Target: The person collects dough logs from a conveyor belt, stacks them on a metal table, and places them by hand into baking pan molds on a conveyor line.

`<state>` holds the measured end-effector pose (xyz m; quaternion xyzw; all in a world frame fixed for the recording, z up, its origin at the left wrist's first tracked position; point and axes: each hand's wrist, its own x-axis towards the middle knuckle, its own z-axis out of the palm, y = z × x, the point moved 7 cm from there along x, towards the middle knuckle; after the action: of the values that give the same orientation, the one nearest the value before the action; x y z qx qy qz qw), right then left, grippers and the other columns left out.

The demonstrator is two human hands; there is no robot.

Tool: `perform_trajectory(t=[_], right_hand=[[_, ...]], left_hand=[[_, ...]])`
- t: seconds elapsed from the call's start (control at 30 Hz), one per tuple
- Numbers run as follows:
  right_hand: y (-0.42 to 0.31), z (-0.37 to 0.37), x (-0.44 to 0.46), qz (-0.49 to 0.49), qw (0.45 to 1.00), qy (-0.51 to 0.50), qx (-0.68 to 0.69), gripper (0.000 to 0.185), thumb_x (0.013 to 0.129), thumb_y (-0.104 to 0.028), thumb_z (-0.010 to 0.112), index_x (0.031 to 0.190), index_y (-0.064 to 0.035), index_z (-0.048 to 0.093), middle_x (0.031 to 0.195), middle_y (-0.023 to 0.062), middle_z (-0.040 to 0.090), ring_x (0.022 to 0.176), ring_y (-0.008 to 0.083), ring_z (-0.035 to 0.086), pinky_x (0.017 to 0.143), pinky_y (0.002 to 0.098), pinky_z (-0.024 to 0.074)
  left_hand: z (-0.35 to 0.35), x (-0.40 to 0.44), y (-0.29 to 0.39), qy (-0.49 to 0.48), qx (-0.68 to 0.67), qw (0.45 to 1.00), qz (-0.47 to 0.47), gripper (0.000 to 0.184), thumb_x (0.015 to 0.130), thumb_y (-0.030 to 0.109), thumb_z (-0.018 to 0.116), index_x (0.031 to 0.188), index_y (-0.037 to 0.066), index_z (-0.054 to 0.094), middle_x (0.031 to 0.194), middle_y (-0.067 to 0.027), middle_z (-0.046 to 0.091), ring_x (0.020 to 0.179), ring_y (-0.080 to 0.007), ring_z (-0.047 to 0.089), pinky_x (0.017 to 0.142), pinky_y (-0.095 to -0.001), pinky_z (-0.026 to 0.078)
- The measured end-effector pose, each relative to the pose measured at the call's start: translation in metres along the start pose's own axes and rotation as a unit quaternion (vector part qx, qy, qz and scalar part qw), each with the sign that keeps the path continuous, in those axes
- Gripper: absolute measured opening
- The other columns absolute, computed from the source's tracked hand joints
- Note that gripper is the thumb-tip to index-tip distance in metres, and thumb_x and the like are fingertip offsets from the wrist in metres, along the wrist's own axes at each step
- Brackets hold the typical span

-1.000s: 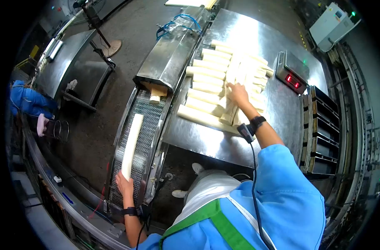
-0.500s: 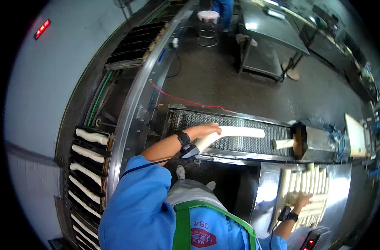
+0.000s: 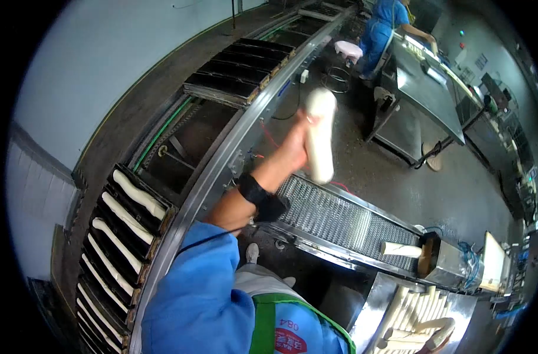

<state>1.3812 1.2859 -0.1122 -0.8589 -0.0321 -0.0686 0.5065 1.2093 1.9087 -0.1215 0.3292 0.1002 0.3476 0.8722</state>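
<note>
My left hand (image 3: 293,146) is raised over the conveyor's left end, closed around a thick white dough roll (image 3: 322,144) that stands nearly upright in view. Low on the right, my right hand (image 3: 441,341) is partly cut off by the frame edge and somewhat blurred. It grips a bent dough roll (image 3: 437,324) above a batch of dough rolls (image 3: 411,310) laid side by side on a steel table (image 3: 370,302). Another dough roll (image 3: 400,249) lies on the mesh conveyor (image 3: 322,207) at the machine's mouth.
On the left, dark baking trays (image 3: 140,231) with long dough strips sit on a rail line (image 3: 189,218). More dark trays (image 3: 227,79) stand farther along. A metal machine (image 3: 448,262) caps the conveyor's right end. A person in blue (image 3: 379,35) works at a far steel table (image 3: 425,97) beside a stool (image 3: 348,51).
My left hand has lifted its dough roll off the conveyor, up and away, turning it upright. My right hand has shifted lower and now bends a roll. The view has swung left.
</note>
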Motion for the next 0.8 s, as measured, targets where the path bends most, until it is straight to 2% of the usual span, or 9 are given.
perform_trajectory(t=[0.07, 0.13, 0.33, 0.4, 0.47, 0.57, 0.6, 0.67, 0.8], right_hand=[[-0.045, 0.031, 0.002, -0.046, 0.998, -0.013, -0.043, 0.043, 0.08, -0.016, 0.045, 0.12, -0.0079, 0.036, 0.108, 0.0082, 0.046, 0.089, 0.017, 0.05, 0.073, 0.0234, 0.0428], [-0.085, 0.061, 0.007, -0.092, 0.993, -0.029, -0.073, 0.043, 0.079, -0.016, 0.045, 0.12, -0.0079, 0.036, 0.108, 0.0084, 0.046, 0.089, 0.0169, 0.05, 0.072, 0.0232, 0.0429], [-0.195, 0.168, 0.01, -0.24, 0.958, -0.091, -0.124, 0.042, 0.079, -0.013, 0.045, 0.121, -0.008, 0.036, 0.108, 0.0088, 0.047, 0.088, 0.0166, 0.05, 0.072, 0.0228, 0.0431], [-0.233, 0.217, 0.009, -0.298, 0.939, -0.127, -0.112, 0.042, 0.079, -0.013, 0.045, 0.121, -0.008, 0.036, 0.108, 0.009, 0.047, 0.088, 0.0165, 0.05, 0.072, 0.0227, 0.0432], [-0.273, 0.277, 0.002, -0.294, 0.937, -0.189, -0.017, 0.042, 0.08, -0.014, 0.045, 0.12, -0.0067, 0.037, 0.109, 0.0094, 0.047, 0.088, 0.0159, 0.051, 0.071, 0.0225, 0.0436], [-0.343, 0.388, -0.015, -0.269, 0.895, -0.314, 0.17, 0.043, 0.08, -0.016, 0.045, 0.12, -0.0048, 0.037, 0.11, 0.0099, 0.046, 0.087, 0.0151, 0.051, 0.069, 0.0222, 0.0442], [-0.368, 0.426, -0.023, -0.263, 0.87, -0.353, 0.222, 0.043, 0.08, -0.017, 0.045, 0.12, -0.0041, 0.037, 0.111, 0.0101, 0.046, 0.087, 0.0148, 0.051, 0.069, 0.0222, 0.0444], [-0.417, 0.496, -0.041, -0.257, 0.808, -0.434, 0.305, 0.043, 0.081, -0.019, 0.045, 0.12, -0.0028, 0.037, 0.112, 0.0104, 0.046, 0.086, 0.0142, 0.051, 0.068, 0.022, 0.0448], [-0.492, 0.611, -0.097, -0.221, 0.671, -0.594, 0.384, 0.043, 0.078, -0.02, 0.042, 0.117, -0.0019, 0.041, 0.112, 0.0102, 0.045, 0.089, 0.0154, 0.052, 0.071, 0.0216, 0.045]], left_hand=[[-0.02, 0.021, 0.079, 0.029, 0.06, 0.978, 0.199, 0.036, 0.068, 0.021, 0.055, 0.099, 0.01, 0.039, 0.085, -0.0059, 0.046, 0.079, -0.0174, 0.049, 0.066, -0.0312, 0.044], [-0.05, 0.038, 0.131, 0.055, 0.078, 0.957, 0.276, 0.034, 0.069, 0.019, 0.054, 0.098, 0.01, 0.039, 0.084, -0.0053, 0.045, 0.077, -0.0172, 0.049, 0.065, -0.031, 0.044], [-0.2, 0.096, 0.187, 0.192, 0.018, 0.924, 0.33, 0.035, 0.071, 0.022, 0.054, 0.099, 0.009, 0.039, 0.088, -0.0073, 0.045, 0.081, -0.0196, 0.048, 0.071, -0.0342, 0.042], [-0.299, 0.129, 0.157, 0.266, 0.002, 0.938, 0.221, 0.038, 0.071, 0.022, 0.056, 0.103, 0.008, 0.039, 0.093, -0.0088, 0.047, 0.083, -0.0189, 0.047, 0.073, -0.0337, 0.04], [-0.332, 0.102, 0.124, 0.342, 0.1, 0.934, -0.002, 0.039, 0.072, 0.021, 0.056, 0.105, 0.007, 0.042, 0.098, -0.0101, 0.047, 0.085, -0.0185, 0.047, 0.075, -0.0329, 0.038], [-0.346, 0.068, 0.133, 0.344, 0.32, 0.883, -0.004, 0.041, 0.073, 0.019, 0.056, 0.109, 0.005, 0.043, 0.107, -0.0134, 0.044, 0.101, -0.022, 0.041, 0.086, -0.0312, 0.031], [-0.406, 0.079, 0.124, 0.298, 0.382, 0.874, 0.042, 0.043, 0.074, 0.019, 0.054, 0.114, 0.006, 0.041, 0.114, -0.0148, 0.039, 0.108, -0.0237, 0.034, 0.088, -0.0327, 0.029], [-0.371, 0.036, 0.148, 0.357, 0.467, 0.808, -0.043, 0.042, 0.075, 0.021, 0.051, 0.115, 0.011, 0.041, 0.12, -0.0119, 0.035, 0.113, -0.0256, 0.028, 0.09, -0.0346, 0.028], [-0.38, 0.018, 0.171, 0.333, 0.634, 0.696, -0.053, 0.038, 0.076, 0.023, 0.049, 0.113, 0.018, 0.044, 0.122, -0.0061, 0.036, 0.114, -0.0271, 0.027, 0.092, -0.0415, 0.024]])
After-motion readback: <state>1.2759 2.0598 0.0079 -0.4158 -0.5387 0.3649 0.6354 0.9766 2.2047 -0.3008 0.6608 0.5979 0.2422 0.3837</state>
